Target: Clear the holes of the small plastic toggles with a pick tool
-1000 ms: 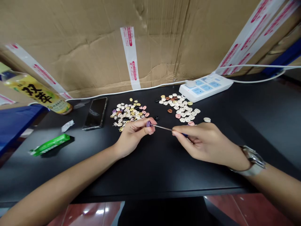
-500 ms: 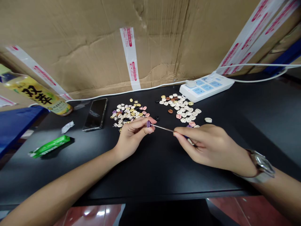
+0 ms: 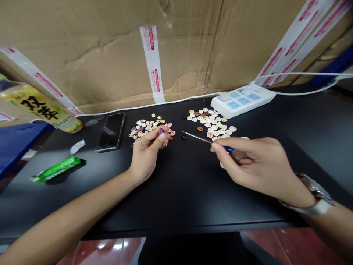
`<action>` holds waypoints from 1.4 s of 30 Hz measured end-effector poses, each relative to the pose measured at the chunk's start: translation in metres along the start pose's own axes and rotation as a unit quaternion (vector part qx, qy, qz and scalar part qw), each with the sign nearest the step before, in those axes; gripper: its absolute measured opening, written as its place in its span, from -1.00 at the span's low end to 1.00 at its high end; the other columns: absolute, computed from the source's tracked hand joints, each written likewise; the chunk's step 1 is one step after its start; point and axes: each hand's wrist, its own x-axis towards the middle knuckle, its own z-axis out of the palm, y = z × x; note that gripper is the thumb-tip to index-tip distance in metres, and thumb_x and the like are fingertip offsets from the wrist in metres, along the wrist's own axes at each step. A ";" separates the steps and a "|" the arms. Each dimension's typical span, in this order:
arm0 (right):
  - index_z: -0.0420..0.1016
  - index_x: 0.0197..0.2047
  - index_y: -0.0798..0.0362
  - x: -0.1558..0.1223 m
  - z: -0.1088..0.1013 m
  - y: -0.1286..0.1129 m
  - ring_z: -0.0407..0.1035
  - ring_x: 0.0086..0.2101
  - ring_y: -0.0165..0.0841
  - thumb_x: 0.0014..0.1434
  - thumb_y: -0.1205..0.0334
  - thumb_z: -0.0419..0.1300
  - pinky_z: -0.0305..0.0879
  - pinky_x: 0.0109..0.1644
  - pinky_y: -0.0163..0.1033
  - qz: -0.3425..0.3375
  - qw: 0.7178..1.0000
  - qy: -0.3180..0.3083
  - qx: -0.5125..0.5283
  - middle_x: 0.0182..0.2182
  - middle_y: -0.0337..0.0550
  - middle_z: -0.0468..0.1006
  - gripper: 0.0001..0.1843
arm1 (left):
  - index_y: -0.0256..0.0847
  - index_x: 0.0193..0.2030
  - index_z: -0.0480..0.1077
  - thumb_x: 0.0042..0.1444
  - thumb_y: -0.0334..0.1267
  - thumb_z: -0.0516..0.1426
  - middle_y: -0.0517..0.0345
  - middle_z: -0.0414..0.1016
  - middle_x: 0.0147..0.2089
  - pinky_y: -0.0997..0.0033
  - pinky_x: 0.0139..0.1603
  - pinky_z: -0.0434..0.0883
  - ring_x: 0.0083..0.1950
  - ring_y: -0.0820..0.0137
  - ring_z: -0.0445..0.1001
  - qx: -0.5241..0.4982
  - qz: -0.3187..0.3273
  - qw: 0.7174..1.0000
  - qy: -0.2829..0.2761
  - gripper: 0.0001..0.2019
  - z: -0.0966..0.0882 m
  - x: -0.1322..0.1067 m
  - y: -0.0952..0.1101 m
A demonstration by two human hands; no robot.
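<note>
My left hand (image 3: 146, 151) pinches a small purple button-like piece (image 3: 160, 130) between thumb and fingers, right at the near edge of the left pile of small coloured pieces (image 3: 150, 127). My right hand (image 3: 248, 162) grips a thin metal pick with a blue handle (image 3: 205, 139), its tip pointing left and free in the air. A second pile of mostly white pieces (image 3: 211, 123) lies just beyond my right hand. A black piece (image 3: 184, 137) sits between the two piles on the black table (image 3: 179, 191).
A black phone (image 3: 111, 131) lies left of the piles. A green packet (image 3: 56, 169), a crumpled wrapper (image 3: 77, 146) and a yellow bottle (image 3: 41, 108) are at the far left. A white power strip (image 3: 244, 99) with its cable sits at the back right. Taped cardboard (image 3: 154, 55) walls the rear.
The pick's tip has come out of the purple piece. My left hand carried the piece back to the left pile, while my right hand drew the pick away to the right.
</note>
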 end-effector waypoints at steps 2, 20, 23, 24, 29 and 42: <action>0.57 -0.36 0.05 0.003 -0.004 0.001 0.05 -0.75 -0.57 0.24 0.30 0.22 0.02 -0.65 -0.34 0.020 0.999 -0.020 0.040 -0.73 -0.37 0.35 -0.86 | -0.22 -0.19 0.62 0.11 -0.23 0.31 0.17 0.41 -0.36 0.46 -0.21 0.31 -0.33 0.51 0.29 -0.051 -0.044 0.997 -0.041 -0.84 0.003 0.001 0.002; 0.56 -0.33 0.05 0.003 -0.003 0.001 -0.08 -0.73 -0.56 0.25 0.30 0.19 -0.09 -0.68 -0.34 0.013 0.993 -0.089 0.082 -0.75 -0.44 0.13 -0.86 | -0.24 -0.22 0.62 0.10 -0.21 0.32 0.18 0.38 -0.42 0.39 -0.25 0.22 -0.38 0.50 0.27 -0.080 -0.074 0.979 -0.172 -0.84 0.005 -0.004 0.004; 0.55 -0.30 0.03 0.000 -0.002 0.003 -0.06 -0.73 -0.54 0.25 0.34 0.19 -0.02 -0.64 -0.33 -0.031 0.996 -0.069 0.039 -0.75 -0.46 0.08 -0.89 | -0.23 -0.22 0.61 0.12 -0.20 0.31 0.18 0.37 -0.41 0.39 -0.24 0.22 -0.37 0.50 0.28 -0.064 -0.067 0.980 -0.179 -0.84 0.003 -0.003 0.003; 0.54 -0.29 0.03 -0.001 -0.002 0.004 -0.03 -0.73 -0.54 0.25 0.35 0.19 0.02 -0.61 -0.33 -0.050 0.996 -0.064 0.022 -0.74 -0.46 0.10 -0.89 | -0.23 -0.22 0.61 0.13 -0.21 0.30 0.18 0.38 -0.41 0.39 -0.23 0.23 -0.37 0.50 0.28 -0.057 -0.065 0.980 -0.181 -0.85 0.003 -0.003 0.003; 0.50 -0.31 0.00 -0.004 0.002 0.008 0.14 -0.70 -0.51 0.25 0.40 0.17 0.11 -0.54 -0.30 -0.096 0.994 -0.057 -0.012 -0.71 -0.42 0.22 -0.86 | -0.24 -0.21 0.58 0.18 -0.23 0.26 0.18 0.38 -0.40 0.39 -0.20 0.23 -0.34 0.48 0.29 -0.013 -0.059 0.979 -0.193 -0.87 0.000 -0.002 0.001; 0.55 -0.32 0.12 -0.007 0.011 -0.002 0.09 -0.75 -0.54 0.31 0.32 0.12 0.03 -0.62 -0.33 -0.021 0.996 -0.083 -0.005 -0.76 -0.43 0.22 -0.79 | -0.26 -0.20 0.57 0.18 -0.20 0.25 0.19 0.40 -0.40 0.39 -0.19 0.26 -0.34 0.46 0.31 0.106 -0.041 0.981 -0.159 -0.84 -0.003 0.001 -0.002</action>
